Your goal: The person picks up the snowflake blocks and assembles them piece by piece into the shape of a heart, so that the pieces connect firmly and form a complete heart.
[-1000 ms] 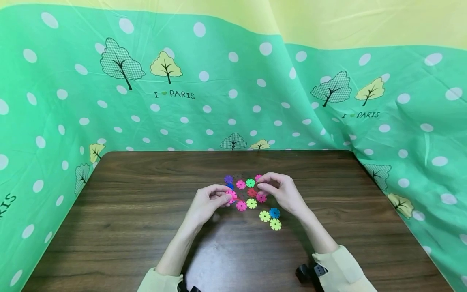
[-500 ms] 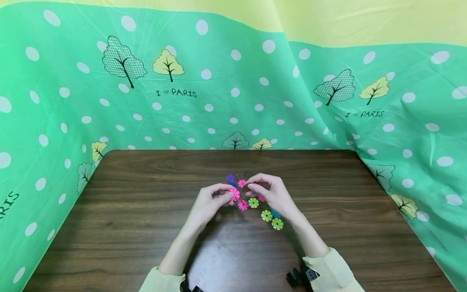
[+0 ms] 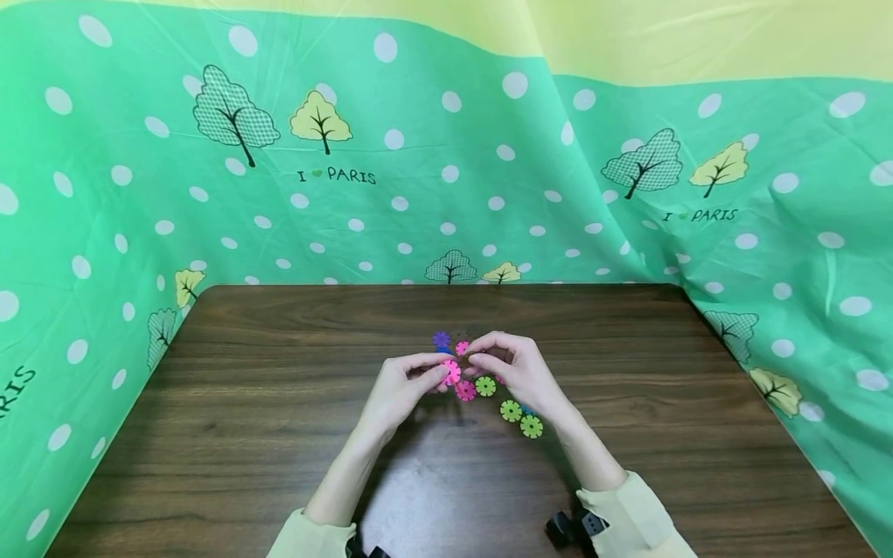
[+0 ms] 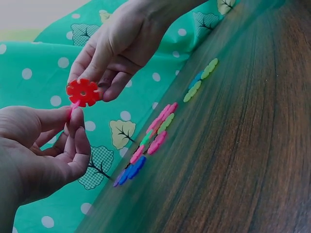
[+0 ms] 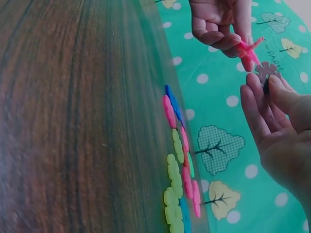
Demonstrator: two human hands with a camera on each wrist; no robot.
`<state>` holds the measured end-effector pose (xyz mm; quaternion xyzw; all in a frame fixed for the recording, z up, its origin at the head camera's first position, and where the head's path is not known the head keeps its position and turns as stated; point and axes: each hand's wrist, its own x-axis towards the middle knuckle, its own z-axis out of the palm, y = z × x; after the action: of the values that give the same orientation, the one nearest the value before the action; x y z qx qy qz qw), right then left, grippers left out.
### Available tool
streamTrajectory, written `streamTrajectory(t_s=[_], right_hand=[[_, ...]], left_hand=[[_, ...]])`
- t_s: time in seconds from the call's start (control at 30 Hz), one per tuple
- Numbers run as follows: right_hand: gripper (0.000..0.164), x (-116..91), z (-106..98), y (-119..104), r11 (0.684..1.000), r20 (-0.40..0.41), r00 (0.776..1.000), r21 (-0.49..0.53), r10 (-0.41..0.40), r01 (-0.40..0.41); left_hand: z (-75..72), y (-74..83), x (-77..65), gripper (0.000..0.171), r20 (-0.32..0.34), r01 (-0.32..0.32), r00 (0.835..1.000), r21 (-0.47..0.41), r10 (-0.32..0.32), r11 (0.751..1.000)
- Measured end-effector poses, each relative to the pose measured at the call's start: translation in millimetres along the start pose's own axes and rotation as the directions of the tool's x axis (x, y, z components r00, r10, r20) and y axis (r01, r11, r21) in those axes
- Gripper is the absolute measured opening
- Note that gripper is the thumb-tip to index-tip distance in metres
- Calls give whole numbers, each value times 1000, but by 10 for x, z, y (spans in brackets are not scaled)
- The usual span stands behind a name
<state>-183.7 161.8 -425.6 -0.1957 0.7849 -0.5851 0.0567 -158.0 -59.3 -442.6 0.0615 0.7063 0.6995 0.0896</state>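
Observation:
My left hand (image 3: 401,387) pinches a pink snowflake disc (image 3: 453,372), a flat round piece with notches, above the table. A red snowflake disc (image 4: 77,92) is slotted crosswise into the pink one, plain in the left wrist view. Between thumb and fingers, my right hand (image 3: 519,372) holds a brown snowflake disc (image 5: 262,71). In the right wrist view the brown disc lies right by the pink one; whether their notches interlock I cannot tell. Below the hands lie loose discs, among them a pink disc (image 3: 465,390) and a yellow-green disc (image 3: 485,386).
More discs rest on the dark wooden table (image 3: 244,434): a purple disc (image 3: 441,339) behind the hands, and two yellow-green ones with a blue disc (image 3: 528,410) by my right wrist. A green dotted curtain (image 3: 391,170) hangs around the table's back and sides.
My right hand has moved left from the far right of the loose discs to meet my left hand, the brown disc in its fingers. My left hand has stayed nearly in place.

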Motion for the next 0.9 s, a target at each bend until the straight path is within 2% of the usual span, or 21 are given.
streamTrajectory(t_s=[0.17, 0.3, 0.53, 0.67, 0.9], right_hand=[[13, 6, -14, -3, 1000, 23, 1000, 7, -8, 8], [12, 10, -17, 6, 1000, 38, 999, 6, -17, 17], [12, 21, 8, 29, 992, 62, 992, 61, -113, 110], [11, 32, 16, 40, 985, 71, 983, 54, -168, 165], [10, 50, 38, 27, 983, 78, 980, 25, -182, 181]], left_hand=[[12, -16, 14, 24, -18, -18, 1000, -14, 18, 1000], [21, -18, 17, 24, -20, -9, 1000, -30, 9, 999], [17, 4, 8, 24, -33, 5, 999, -49, -7, 999], [4, 17, -1, 27, -38, 6, 999, -56, -9, 998], [-18, 11, 7, 25, -36, 15, 999, -92, -19, 996]])
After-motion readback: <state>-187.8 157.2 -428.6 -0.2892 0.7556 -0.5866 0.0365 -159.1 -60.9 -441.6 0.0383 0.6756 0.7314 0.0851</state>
